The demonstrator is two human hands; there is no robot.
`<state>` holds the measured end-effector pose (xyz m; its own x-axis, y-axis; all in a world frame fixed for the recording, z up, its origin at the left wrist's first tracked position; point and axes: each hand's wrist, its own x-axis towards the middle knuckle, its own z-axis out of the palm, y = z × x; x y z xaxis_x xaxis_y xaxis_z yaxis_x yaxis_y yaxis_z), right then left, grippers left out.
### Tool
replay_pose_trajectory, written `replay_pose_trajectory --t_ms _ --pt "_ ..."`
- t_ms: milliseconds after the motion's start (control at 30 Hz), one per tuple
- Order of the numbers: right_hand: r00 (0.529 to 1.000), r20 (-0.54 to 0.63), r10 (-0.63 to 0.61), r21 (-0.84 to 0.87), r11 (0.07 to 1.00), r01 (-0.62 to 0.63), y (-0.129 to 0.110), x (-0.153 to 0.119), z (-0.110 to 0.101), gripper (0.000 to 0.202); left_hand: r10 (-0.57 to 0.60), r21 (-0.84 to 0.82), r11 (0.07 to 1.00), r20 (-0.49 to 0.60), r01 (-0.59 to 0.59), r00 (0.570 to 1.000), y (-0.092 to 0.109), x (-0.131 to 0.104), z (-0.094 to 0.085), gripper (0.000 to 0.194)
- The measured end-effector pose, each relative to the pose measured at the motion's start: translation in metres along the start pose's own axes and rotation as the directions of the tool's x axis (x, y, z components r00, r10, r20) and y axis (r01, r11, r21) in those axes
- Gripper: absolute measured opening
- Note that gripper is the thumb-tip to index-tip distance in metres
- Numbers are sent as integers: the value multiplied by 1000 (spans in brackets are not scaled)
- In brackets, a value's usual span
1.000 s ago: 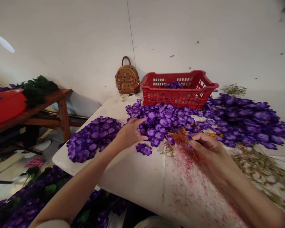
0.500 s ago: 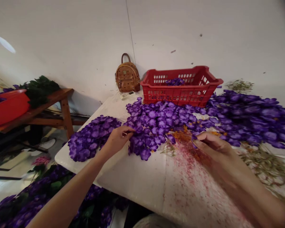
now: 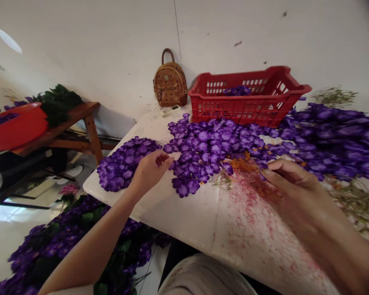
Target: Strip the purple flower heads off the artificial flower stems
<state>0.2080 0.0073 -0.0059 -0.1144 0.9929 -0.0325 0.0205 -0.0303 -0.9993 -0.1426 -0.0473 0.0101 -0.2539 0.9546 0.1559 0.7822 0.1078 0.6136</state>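
Both of my hands are over a white table (image 3: 178, 221) strewn with purple fabric-like flower heads. My left hand (image 3: 150, 170) is closed in a pinch at the left edge of the middle flower pile (image 3: 203, 147), with a bit of a purple flower (image 3: 171, 164) at its fingertips. To its left lies a separate mound of purple flowers (image 3: 123, 166). Thumb and forefinger of my right hand (image 3: 290, 180) pinch a small purple flower (image 3: 262, 169), partly hidden by the fingers. Orange flower centres (image 3: 244, 164) and a few thin stems (image 3: 224, 181) lie between the hands.
A red plastic crate (image 3: 240, 108) with some purple flowers stands at the back, beside a brown backpack (image 3: 170, 84) and a white remote-like device (image 3: 170, 110). More flowers (image 3: 341, 139) and stems (image 3: 353, 205) lie right. Bunched flowers (image 3: 70, 233) are below left; a red basin (image 3: 18, 127) sits on a wooden bench.
The view has shifted, so the table and crate appear a little higher and further right. Both hands keep their pinches, and the left fingertips sit slightly nearer the pile's edge.
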Motion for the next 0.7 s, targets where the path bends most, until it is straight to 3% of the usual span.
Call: replay_pose_trajectory --t_ms 167,333,467,600,700 --pt "1000 4 25 1 1000 -25 -2 -3 2 31 17 -60 998 197 -5 980 0 -31 6 29" --pt "999 38 15 -1 1000 -15 4 -1 0 32 56 -166 986 209 -21 976 12 -33 33 5" --pt "999 35 -5 -7 1000 5 5 1 -3 32 138 -215 972 211 -91 968 17 -11 37 15" --pt "999 38 18 13 1000 -19 6 1 -5 31 142 -46 989 -15 -142 990 0 30 36 22" --pt "997 69 39 26 999 -41 8 1 -4 32 132 34 991 -44 -130 990 -9 68 45 56"
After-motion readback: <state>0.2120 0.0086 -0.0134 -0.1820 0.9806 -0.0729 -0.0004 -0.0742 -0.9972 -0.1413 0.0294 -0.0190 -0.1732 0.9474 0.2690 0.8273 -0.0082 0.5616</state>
